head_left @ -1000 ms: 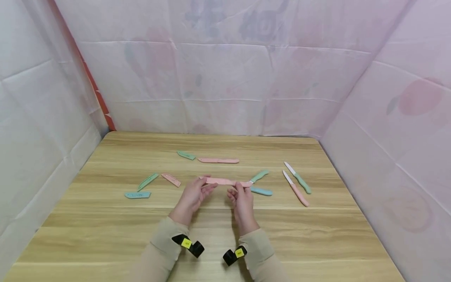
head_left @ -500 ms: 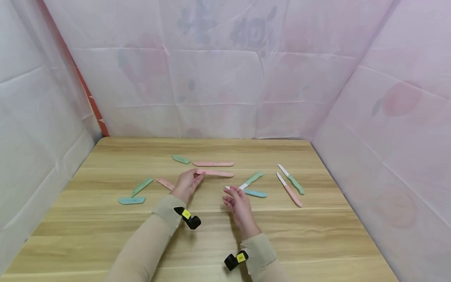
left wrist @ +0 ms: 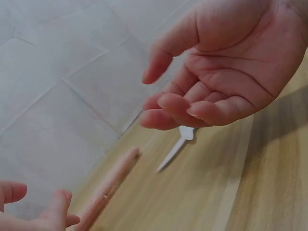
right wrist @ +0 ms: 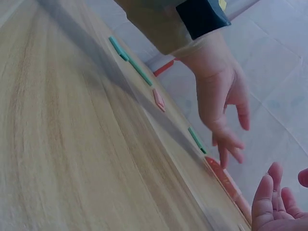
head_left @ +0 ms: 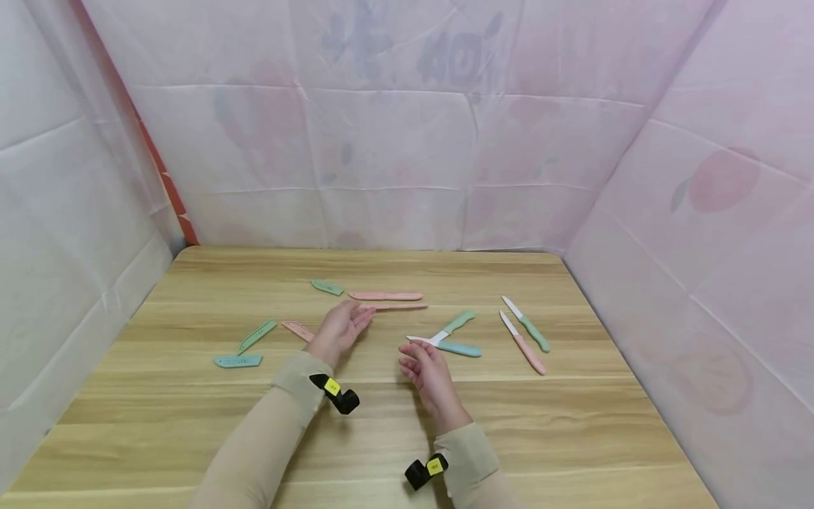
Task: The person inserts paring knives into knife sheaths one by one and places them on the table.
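My left hand (head_left: 340,331) is beside a pink sheathed knife (head_left: 397,306), fingers loosely extended. In the left wrist view its fingers (left wrist: 57,211) lie apart near that knife (left wrist: 108,190); whether they touch it is unclear. Just beyond lies another pink sheathed knife (head_left: 385,296), roughly parallel. My right hand (head_left: 431,378) hovers with relaxed, slightly bent fingers and holds nothing. Close ahead of its fingertips are a bare knife with a blue handle (head_left: 461,349) and one with a green handle (head_left: 459,322), blades crossing or overlapping.
Empty sheaths lie left: blue (head_left: 238,361), green (head_left: 257,337), pink (head_left: 297,330) partly behind the left hand, and another green (head_left: 327,287) farther back. At right lie bare knives with green (head_left: 535,334) and pink (head_left: 531,355) handles. Printed cloth walls (head_left: 381,155) surround the wooden table (head_left: 356,452).
Both hands held the pink sheathed knife; the right hand let go, and the left carried it forward to beside the other pink one and has loosened its fingers. The head view shifted slightly.
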Tool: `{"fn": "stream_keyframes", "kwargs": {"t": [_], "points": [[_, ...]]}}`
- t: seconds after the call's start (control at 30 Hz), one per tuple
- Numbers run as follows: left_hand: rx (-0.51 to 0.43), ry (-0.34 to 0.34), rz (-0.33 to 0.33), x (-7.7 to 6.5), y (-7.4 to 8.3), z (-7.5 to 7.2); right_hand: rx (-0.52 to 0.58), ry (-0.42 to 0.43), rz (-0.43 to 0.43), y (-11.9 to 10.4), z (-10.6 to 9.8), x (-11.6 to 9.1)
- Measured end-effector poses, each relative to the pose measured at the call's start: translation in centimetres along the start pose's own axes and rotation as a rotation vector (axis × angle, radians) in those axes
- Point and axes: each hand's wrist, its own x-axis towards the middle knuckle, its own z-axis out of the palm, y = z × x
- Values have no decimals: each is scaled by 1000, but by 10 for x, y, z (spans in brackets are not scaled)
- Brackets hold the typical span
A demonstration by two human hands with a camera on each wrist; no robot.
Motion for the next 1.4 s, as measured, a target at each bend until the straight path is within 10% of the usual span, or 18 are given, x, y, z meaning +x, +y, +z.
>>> {"fn": "stream_keyframes", "kwargs": {"t": [0.17,0.37,0.5,0.9,1.17,1.4], "points": [[299,-102,83,-14,21,-5,0,5,-1,0,-2,0],[1499,96,302,-25,56,-32,3,34,-26,-3,-9,2],[1923,237,223,-28,69,-48,-7,37,-25,-6,-13,1],[1948,359,97,-18,59,-64,-19,29,-5,-8,-16,-2],[1987,298,125,-13,53,-66,-29,34,-10,-6,-20,-2],[1841,225,161,-15,49,-66,-100,51,-13,-15,-32,4]]}}
